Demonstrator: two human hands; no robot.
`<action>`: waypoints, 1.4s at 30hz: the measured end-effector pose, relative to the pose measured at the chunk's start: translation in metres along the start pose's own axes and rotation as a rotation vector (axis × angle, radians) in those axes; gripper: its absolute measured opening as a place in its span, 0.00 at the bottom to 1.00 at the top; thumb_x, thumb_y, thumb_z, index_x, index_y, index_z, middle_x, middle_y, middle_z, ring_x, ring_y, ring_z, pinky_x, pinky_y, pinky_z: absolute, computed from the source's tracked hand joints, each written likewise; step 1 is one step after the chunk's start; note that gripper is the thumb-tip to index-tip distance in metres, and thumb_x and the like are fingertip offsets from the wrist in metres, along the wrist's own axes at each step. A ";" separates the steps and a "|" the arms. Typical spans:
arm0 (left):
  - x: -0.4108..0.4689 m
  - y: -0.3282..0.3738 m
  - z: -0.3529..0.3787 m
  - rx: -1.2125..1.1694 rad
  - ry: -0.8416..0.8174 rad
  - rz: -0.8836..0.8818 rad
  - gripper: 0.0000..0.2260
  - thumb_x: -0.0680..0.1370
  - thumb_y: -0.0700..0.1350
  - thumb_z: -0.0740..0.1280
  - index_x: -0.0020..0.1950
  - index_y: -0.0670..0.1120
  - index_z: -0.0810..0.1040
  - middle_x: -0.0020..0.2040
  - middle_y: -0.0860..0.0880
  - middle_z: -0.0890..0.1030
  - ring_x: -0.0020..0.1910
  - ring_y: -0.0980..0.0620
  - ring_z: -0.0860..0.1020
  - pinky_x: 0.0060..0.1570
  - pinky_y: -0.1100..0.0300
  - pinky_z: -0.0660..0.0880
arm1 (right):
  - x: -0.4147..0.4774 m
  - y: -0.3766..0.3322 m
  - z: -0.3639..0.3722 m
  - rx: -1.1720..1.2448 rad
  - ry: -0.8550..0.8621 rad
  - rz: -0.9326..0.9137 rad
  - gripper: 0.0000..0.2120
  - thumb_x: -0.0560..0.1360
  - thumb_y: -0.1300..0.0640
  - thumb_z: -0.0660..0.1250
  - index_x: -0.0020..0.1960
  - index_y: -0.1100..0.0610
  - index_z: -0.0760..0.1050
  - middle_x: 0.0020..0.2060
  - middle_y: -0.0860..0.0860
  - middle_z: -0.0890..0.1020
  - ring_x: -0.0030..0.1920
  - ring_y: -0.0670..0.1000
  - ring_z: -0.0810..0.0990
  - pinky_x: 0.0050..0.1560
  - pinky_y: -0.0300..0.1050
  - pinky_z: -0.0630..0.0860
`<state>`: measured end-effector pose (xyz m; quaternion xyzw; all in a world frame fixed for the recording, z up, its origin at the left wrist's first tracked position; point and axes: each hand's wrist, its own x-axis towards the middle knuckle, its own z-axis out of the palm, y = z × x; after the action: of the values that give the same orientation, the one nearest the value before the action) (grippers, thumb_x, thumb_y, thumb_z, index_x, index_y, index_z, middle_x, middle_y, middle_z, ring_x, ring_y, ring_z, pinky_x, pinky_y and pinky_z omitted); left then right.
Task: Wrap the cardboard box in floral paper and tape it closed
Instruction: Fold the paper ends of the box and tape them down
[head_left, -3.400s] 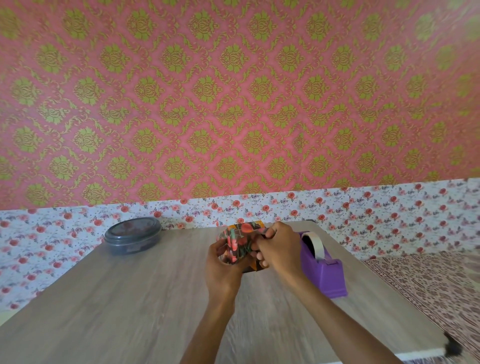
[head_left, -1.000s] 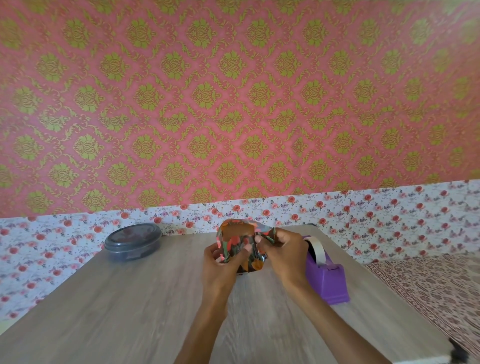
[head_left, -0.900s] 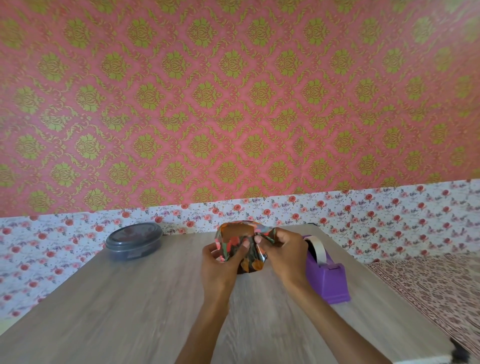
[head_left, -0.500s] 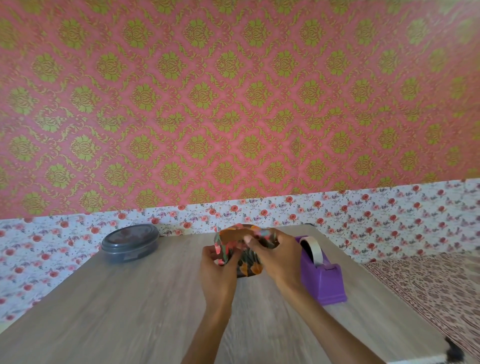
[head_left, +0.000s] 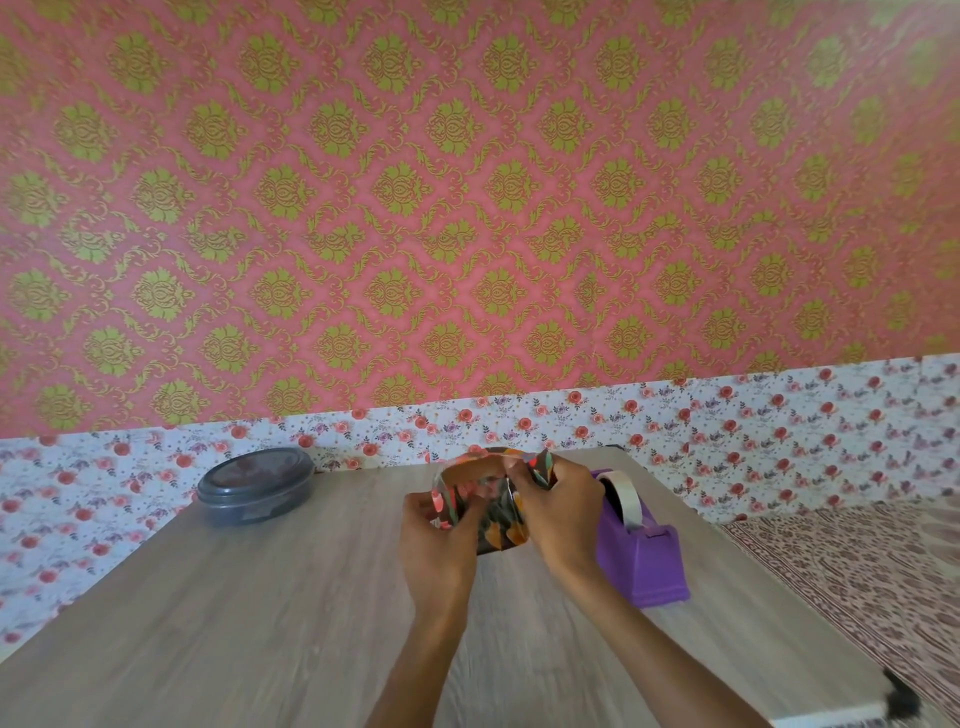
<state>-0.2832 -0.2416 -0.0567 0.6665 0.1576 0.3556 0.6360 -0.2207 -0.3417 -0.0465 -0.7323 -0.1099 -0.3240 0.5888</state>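
We show cardboard box (head_left: 470, 472) wrapped in creased dark floral paper (head_left: 500, 527), orange-red blooms; bare brown end on top. Held at far middle of counter (head_left: 260, 623). Left grip (head_left: 436, 540) clasps box's papered side at 8 o'clock; right grip (head_left: 561, 509) pinches paper fold at 2 o'clock. Purple tape dispenser (head_left: 644, 551) just beside, 3 o'clock; dark round tub (head_left: 255, 486) well apart, 9 o'clock. Counter's far edge near at 12; bare wood toward 6–8. Brown end faces up toward 12; long axis: we cannot tell.

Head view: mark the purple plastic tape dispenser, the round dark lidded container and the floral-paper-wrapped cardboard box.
purple plastic tape dispenser (head_left: 644, 566), head view, side of its base.
round dark lidded container (head_left: 257, 475), head view, centre of its lid.
floral-paper-wrapped cardboard box (head_left: 498, 530), head view, lower front paper face.
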 end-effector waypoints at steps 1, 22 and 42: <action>0.000 0.001 -0.001 -0.013 0.002 -0.007 0.13 0.72 0.51 0.75 0.45 0.55 0.71 0.44 0.51 0.80 0.43 0.53 0.80 0.41 0.55 0.78 | -0.001 0.000 -0.001 0.007 -0.024 -0.011 0.22 0.72 0.45 0.74 0.30 0.59 0.73 0.23 0.53 0.75 0.25 0.51 0.69 0.28 0.47 0.65; 0.032 0.033 -0.038 0.428 -0.049 0.436 0.13 0.78 0.45 0.69 0.63 0.52 0.81 0.35 0.58 0.79 0.30 0.64 0.77 0.29 0.74 0.70 | 0.016 -0.016 -0.029 -0.073 -0.192 -0.186 0.05 0.74 0.61 0.73 0.47 0.52 0.81 0.27 0.44 0.79 0.27 0.41 0.79 0.27 0.31 0.71; 0.067 0.051 -0.050 0.024 -0.442 0.206 0.15 0.77 0.30 0.64 0.44 0.49 0.82 0.50 0.50 0.82 0.47 0.55 0.81 0.43 0.59 0.81 | 0.050 -0.007 -0.021 0.283 -0.319 0.239 0.19 0.75 0.74 0.63 0.37 0.53 0.81 0.42 0.50 0.85 0.51 0.53 0.84 0.55 0.56 0.81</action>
<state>-0.2823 -0.1674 0.0079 0.7481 -0.0498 0.2623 0.6074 -0.1936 -0.3706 -0.0089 -0.6924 -0.1584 -0.1137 0.6947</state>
